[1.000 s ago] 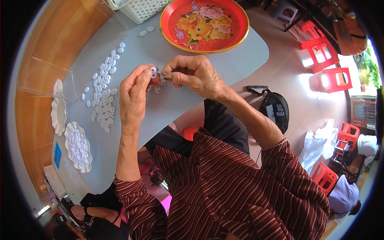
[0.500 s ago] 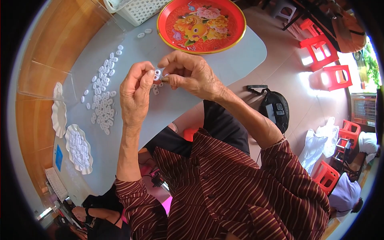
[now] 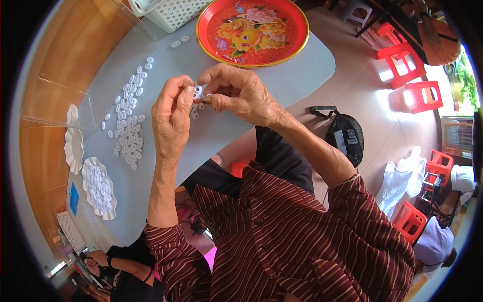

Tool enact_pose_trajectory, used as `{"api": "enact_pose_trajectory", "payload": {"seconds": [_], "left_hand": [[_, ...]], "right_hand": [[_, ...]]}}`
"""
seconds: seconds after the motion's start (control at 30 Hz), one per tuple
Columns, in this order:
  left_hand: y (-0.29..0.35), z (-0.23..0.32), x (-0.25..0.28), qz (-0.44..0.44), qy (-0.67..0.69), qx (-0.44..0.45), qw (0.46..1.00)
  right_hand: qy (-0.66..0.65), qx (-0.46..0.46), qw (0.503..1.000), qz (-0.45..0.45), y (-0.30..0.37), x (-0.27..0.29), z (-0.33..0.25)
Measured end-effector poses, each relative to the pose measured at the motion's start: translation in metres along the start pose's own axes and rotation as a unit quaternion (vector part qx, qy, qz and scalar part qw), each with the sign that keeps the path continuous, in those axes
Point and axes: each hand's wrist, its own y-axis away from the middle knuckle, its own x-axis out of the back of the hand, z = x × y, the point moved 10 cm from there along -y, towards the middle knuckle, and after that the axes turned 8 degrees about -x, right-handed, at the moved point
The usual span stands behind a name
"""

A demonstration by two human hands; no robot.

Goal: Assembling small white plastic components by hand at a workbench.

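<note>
Between the thumb and forefinger of my left hand (image 3: 171, 113) is a small white plastic piece with two round holes (image 3: 197, 92). Close against its right side, my right hand (image 3: 241, 95) pinches a smaller white part (image 3: 208, 94), mostly covered by the fingertips. Both hands are raised over the table, thumbs facing each other. Below the fingertips lie a few loose white pieces (image 3: 194, 115), partly hidden by my left hand. To the left, a spread pile of white oval pieces (image 3: 130, 141) covers part of the grey table (image 3: 166, 173).
A red floral tray (image 3: 251, 61) and a white perforated basket (image 3: 173, 15) stand at the far side. A scalloped white dish (image 3: 111, 211) holds more white pieces at the left. A co-worker's arm (image 3: 128, 267) shows lower left. Red stools (image 3: 402, 63) and a black backpack (image 3: 347, 141) are right.
The two-holed piece has turned slightly in my fingertips, while both hands stay almost in place. At lower left the co-worker's hands have shifted.
</note>
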Motion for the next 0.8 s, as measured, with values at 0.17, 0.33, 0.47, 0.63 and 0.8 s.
{"api": "enact_pose_trajectory", "payload": {"seconds": [0.17, 0.33, 0.47, 0.63, 0.8], "left_hand": [[-0.003, 0.020, -0.005, -0.004, -0.071, -0.072, 0.995], [-0.005, 0.028, -0.009, -0.025, -0.104, -0.089, 0.990], [-0.003, 0.027, -0.003, 0.010, -0.061, -0.057, 0.996], [0.010, 0.009, -0.009, -0.027, -0.074, 0.000, 0.997], [0.007, 0.007, -0.011, -0.031, -0.083, 0.019, 0.996]], "right_hand": [[0.006, -0.005, 1.000, 0.003, -0.001, 0.001, 0.003], [-0.012, -0.002, 1.000, 0.021, -0.001, 0.003, 0.004], [-0.036, 0.021, 0.999, 0.024, -0.001, 0.006, 0.001], [-0.080, 0.022, 0.996, 0.010, 0.000, 0.001, -0.001], [-0.051, 0.017, 0.998, 0.013, -0.001, 0.002, 0.000]]}}
